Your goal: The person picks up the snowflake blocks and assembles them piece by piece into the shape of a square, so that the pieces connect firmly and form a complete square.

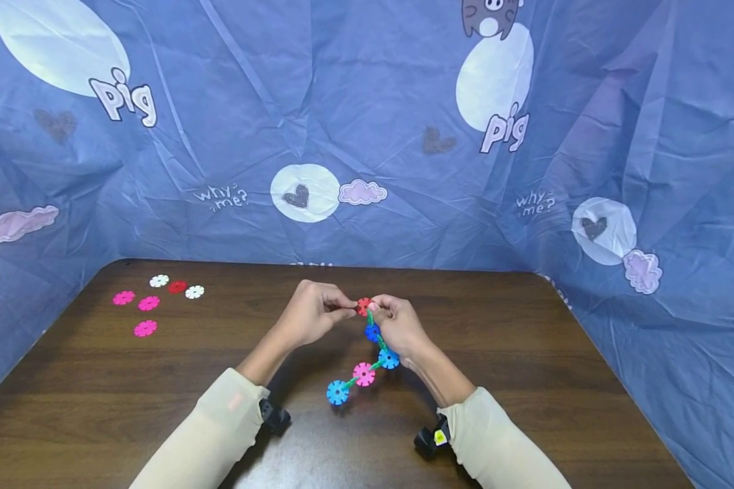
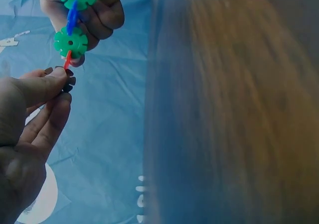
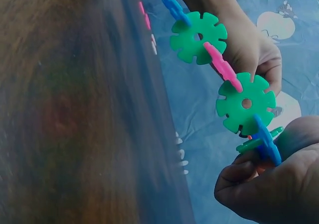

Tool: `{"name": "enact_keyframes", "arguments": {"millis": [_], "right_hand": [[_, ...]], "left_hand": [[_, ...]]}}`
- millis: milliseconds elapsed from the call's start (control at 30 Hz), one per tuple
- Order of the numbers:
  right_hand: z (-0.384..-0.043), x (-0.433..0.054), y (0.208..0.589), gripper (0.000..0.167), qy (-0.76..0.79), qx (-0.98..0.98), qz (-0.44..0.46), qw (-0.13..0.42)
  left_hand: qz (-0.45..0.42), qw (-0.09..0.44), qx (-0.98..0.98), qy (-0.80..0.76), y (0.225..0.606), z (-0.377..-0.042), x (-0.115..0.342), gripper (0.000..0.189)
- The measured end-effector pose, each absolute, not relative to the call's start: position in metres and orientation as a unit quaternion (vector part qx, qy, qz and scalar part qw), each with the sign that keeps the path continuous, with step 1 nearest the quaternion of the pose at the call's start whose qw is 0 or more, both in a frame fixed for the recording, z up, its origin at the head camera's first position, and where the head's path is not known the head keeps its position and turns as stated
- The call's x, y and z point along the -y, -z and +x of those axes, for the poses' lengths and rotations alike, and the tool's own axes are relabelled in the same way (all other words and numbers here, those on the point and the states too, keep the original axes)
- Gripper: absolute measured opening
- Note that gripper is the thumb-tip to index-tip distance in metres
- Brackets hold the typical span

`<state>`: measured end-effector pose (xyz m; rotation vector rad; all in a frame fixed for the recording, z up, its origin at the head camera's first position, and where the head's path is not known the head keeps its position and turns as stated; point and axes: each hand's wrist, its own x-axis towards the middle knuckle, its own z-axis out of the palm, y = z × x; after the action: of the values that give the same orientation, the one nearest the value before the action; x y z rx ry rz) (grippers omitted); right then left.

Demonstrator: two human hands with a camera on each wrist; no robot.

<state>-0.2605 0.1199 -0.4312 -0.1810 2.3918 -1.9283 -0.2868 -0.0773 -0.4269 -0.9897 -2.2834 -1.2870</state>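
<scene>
A zigzag chain of notched plastic discs hangs above the table, its blue end disc (image 1: 338,392) lowest in the head view. A pink disc (image 1: 363,374) and other blue discs follow, joined by green discs (image 3: 246,103) set crosswise. My right hand (image 1: 400,328) pinches the chain near its top, beside the red disc (image 1: 363,307). My left hand (image 1: 315,314) meets that red disc from the left. In the left wrist view its thumb and fingers pinch a dark notched disc (image 2: 72,80) at the red disc's edge; the fingers hide most of it.
Loose discs lie at the table's far left: pink discs (image 1: 145,329), white discs (image 1: 194,292) and a red one (image 1: 177,286). A blue printed cloth (image 1: 373,122) hangs behind the brown table (image 1: 495,299). Both wrists wear black cameras (image 1: 274,415).
</scene>
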Motion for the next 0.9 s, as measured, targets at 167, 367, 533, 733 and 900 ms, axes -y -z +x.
{"name": "enact_keyframes", "arguments": {"millis": [167, 367, 533, 733, 900], "right_hand": [[-0.258, -0.118, 0.43, 0.018, 0.63, -0.775, -0.053, 0.026], [-0.254, -0.115, 0.416, 0.019, 0.621, -0.782, -0.057, -0.004], [-0.252, -0.116, 0.408, 0.019, 0.635, -0.771, -0.055, 0.018], [-0.253, -0.118, 0.408, 0.02, 0.661, -0.747, -0.058, 0.032], [-0.256, -0.118, 0.409, 0.019, 0.666, -0.743, -0.055, 0.022]], "left_hand": [[-0.366, 0.182, 0.798, 0.443, 0.425, -0.287, 0.077, 0.009], [-0.353, 0.194, 0.774, 0.488, 0.416, -0.285, 0.077, 0.009], [-0.335, 0.181, 0.771, 0.51, 0.411, -0.282, 0.08, 0.009], [-0.309, 0.15, 0.777, 0.528, 0.407, -0.28, 0.08, 0.013], [-0.269, 0.121, 0.792, 0.534, 0.403, -0.28, 0.084, 0.026]]}}
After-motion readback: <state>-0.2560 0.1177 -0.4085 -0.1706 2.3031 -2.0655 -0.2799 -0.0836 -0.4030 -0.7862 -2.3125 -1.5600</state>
